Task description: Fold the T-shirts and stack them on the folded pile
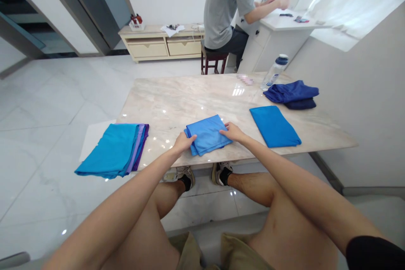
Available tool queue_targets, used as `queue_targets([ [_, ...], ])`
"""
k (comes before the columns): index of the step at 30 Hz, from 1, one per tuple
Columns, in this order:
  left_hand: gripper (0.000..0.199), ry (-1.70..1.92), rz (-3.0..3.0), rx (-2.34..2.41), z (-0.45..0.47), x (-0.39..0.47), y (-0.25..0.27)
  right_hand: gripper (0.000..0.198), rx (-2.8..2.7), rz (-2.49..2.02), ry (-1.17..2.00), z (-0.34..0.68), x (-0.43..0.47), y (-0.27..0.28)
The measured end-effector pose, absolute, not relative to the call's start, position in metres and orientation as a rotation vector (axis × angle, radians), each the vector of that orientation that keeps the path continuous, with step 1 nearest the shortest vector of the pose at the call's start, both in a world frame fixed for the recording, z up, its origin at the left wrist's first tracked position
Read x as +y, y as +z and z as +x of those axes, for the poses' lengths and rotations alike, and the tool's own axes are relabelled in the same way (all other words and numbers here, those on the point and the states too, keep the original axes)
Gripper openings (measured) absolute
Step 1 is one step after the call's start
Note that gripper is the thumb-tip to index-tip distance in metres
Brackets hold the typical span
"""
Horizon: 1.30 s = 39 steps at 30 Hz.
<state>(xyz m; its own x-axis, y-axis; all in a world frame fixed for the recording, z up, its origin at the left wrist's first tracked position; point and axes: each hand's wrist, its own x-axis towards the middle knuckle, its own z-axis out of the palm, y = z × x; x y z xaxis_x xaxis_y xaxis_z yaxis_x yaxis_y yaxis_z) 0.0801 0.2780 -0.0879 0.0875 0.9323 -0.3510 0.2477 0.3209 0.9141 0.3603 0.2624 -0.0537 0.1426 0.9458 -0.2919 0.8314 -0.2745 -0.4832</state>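
Observation:
A folded light-blue cloth lies on the marble-look table, close to its front edge. My left hand grips its left side, thumb on top and the other fingers mostly hidden below. On the opposite side, my right hand pinches the cloth's right edge between thumb and fingers. To the left is a stack of folded cloths, teal on top with lilac and purple edges showing, its near corner hanging past the table edge. A brighter blue folded cloth rests flat to the right.
At the table's far right are a crumpled dark-blue cloth and a clear water bottle with a blue cap. Beyond the table, a person in a grey shirt sits on a stool at a white counter. A low cabinet stands against the wall.

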Motion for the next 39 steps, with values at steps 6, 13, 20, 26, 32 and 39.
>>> queue_targets([
  [6,0.037,0.71,1.096,1.514,0.107,0.291,-0.082,0.028,-1.886,-2.247,0.718,0.356,0.255,-0.026],
  [13,0.032,0.736,1.196,1.451,0.112,0.285,-0.035,0.029,-1.858,-2.018,0.303,0.363,0.217,0.052],
  [20,0.041,0.838,1.461,1.439,0.052,0.253,0.057,0.028,-1.832,-1.921,0.311,0.355,0.221,0.072],
  [26,0.051,1.053,1.209,1.638,-0.073,0.182,0.144,0.032,-1.95,-1.94,0.317,0.337,0.226,0.069],
  [32,0.041,1.253,0.9,1.886,-0.147,0.124,0.152,0.033,-2.04,-1.942,0.303,0.345,0.23,0.05],
  [39,0.029,1.458,0.756,1.728,-0.156,0.172,0.143,0.029,-2.103,-2.03,0.396,0.381,0.237,0.012],
])
